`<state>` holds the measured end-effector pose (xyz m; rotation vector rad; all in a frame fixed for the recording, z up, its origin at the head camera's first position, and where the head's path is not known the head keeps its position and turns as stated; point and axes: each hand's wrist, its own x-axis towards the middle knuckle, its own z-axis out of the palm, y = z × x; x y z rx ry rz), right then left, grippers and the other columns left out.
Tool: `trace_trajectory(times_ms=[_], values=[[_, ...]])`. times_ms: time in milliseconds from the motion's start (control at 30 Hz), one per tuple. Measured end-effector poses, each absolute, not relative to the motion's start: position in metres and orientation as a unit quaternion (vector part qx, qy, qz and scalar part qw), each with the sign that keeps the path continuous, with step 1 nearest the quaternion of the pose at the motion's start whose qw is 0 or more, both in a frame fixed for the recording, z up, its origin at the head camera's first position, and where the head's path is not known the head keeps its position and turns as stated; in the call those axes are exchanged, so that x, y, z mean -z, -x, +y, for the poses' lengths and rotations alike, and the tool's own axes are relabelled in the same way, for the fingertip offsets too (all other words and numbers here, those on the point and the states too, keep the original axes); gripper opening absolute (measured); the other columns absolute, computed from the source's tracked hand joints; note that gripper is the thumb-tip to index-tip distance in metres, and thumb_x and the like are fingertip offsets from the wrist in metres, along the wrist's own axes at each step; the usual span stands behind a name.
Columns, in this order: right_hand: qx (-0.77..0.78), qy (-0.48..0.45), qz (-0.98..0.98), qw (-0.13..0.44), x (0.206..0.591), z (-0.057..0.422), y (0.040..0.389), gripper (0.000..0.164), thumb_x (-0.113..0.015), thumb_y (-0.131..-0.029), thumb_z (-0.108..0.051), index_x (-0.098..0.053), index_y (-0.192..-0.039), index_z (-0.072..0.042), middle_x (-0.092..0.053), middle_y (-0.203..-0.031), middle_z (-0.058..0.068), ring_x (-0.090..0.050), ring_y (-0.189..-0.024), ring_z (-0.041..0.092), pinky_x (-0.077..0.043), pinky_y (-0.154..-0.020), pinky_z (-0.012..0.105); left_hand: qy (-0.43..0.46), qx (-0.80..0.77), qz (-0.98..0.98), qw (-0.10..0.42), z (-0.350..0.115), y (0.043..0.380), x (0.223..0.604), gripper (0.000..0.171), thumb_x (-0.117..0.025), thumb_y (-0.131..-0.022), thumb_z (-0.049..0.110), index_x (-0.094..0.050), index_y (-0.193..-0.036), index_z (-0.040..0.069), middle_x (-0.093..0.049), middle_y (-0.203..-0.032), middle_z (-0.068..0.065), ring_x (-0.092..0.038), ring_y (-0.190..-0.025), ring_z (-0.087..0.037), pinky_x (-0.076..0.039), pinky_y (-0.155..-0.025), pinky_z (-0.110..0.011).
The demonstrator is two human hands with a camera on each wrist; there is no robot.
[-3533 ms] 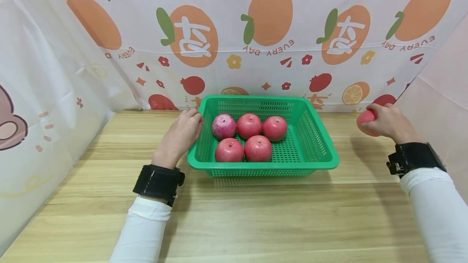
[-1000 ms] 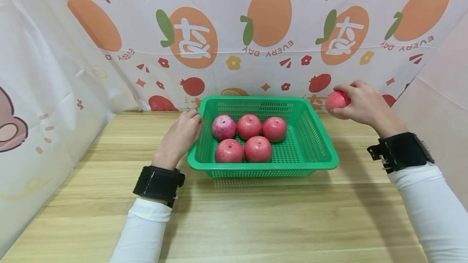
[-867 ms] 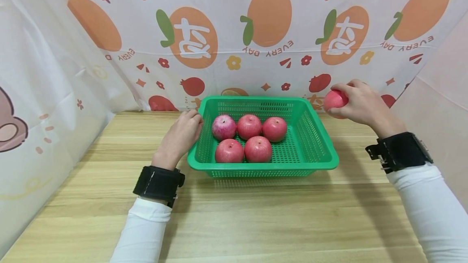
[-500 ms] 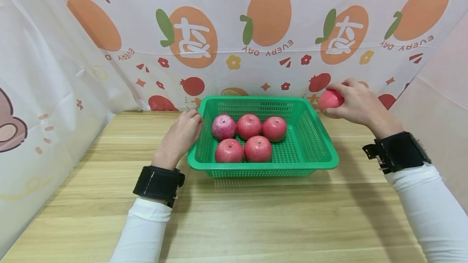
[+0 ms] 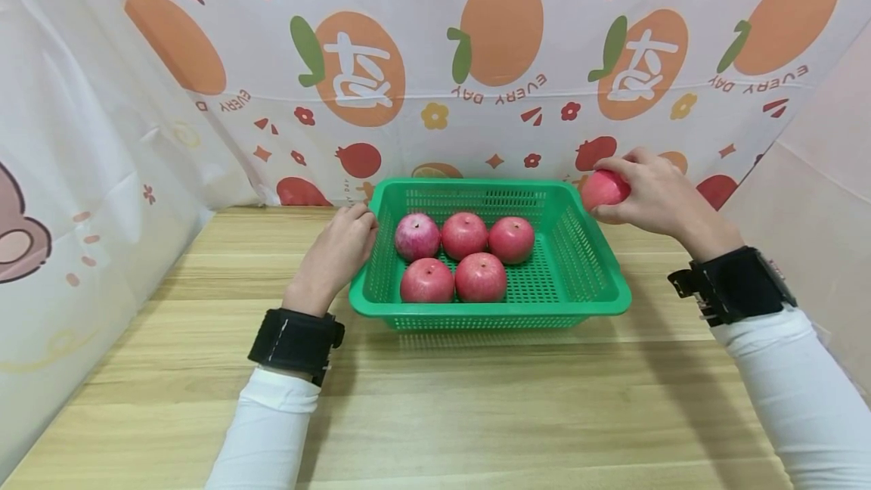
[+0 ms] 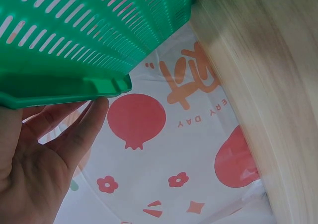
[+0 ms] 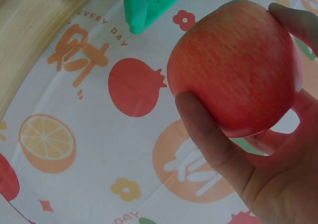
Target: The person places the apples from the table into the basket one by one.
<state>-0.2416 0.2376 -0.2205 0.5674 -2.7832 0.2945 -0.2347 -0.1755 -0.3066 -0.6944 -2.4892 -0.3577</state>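
Observation:
In the head view, a green plastic basket (image 5: 490, 309) stands on the table and holds several red apples (image 5: 481, 277). A purplish, pale-streaked round item (image 5: 417, 236) lies at its back left. My left hand (image 5: 336, 252) holds the basket's left rim; in the left wrist view its fingers (image 6: 82, 132) bend under the rim, and the thumb is not clearly seen. My right hand (image 5: 656, 195) grips another red apple (image 7: 236, 67) between thumb and fingers. That apple is in the air, at the basket's back right corner in the head view.
The wooden table (image 5: 476, 407) runs up to a fruit-printed cloth (image 5: 435, 44) hanging behind the basket. White sheeting (image 5: 82, 134) hangs on the left, and a pale panel (image 5: 816, 210) rises on the right. Inside the basket, bare floor (image 5: 537, 278) shows right of the apples.
My right hand has carried its apple leftward from the table's right side, rising at first, to the basket's right rim. My left hand and the basket have stayed in place.

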Motion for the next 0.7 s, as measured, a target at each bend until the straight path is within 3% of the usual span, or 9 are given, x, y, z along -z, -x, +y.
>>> trace_trajectory(times_ms=[700], values=[[-0.086,-0.229,-0.961,0.131,0.22,0.216,0.24,0.059,-0.072,-0.068,-0.032,-0.052,-0.121,-0.014,-0.045,-0.107,0.016,-0.045,-0.089,0.033,-0.052,-0.063,0.049,0.269,0.136,-0.913,0.276,-0.178,0.236,0.307,0.005,-0.06,-0.082,-0.001,-0.061,-0.084,-0.006,-0.053,-0.081,-0.014,-0.047,-0.077,-0.028,-0.051,-0.069,-0.04]])
